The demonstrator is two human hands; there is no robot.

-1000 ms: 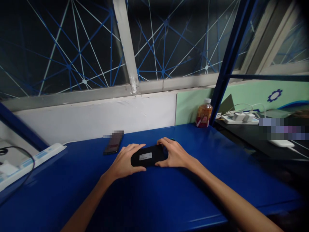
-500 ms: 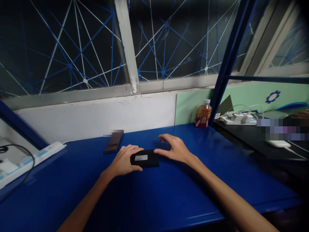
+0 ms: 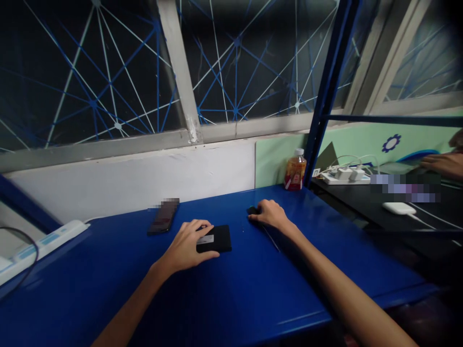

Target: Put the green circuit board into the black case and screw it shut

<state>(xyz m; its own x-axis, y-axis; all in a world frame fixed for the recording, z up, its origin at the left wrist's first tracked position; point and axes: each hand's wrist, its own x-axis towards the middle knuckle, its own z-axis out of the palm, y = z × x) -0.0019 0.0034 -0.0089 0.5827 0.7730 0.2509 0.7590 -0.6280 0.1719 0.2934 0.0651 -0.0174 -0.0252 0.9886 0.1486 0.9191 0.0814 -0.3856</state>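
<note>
A flat black rectangular case (image 3: pixel 222 238) with a pale label lies on the blue table. My left hand (image 3: pixel 186 243) spans its left end, fingers at the far edge and thumb along the near edge, covering part of the label. To the right, my right hand (image 3: pixel 271 213) is closed around the dark handle of a screwdriver (image 3: pixel 254 210). Its thin shaft slants out below the palm toward me, close to the tabletop. Between the case and the screwdriver are tiny light specks (image 3: pixel 243 230), too small to name.
A smartphone (image 3: pixel 164 217) lies behind my left hand. A white power strip (image 3: pixel 45 246) with a black cable is at the left. A drink bottle (image 3: pixel 295 171) stands at the back right by a blue post (image 3: pixel 327 91). Another person's hand (image 3: pixel 446 164) is over the black desk.
My right hand has left the case's right end, moved right and closed on the screwdriver. My left hand stays at the case, its thumb stretched further along it. The view has shifted slightly.
</note>
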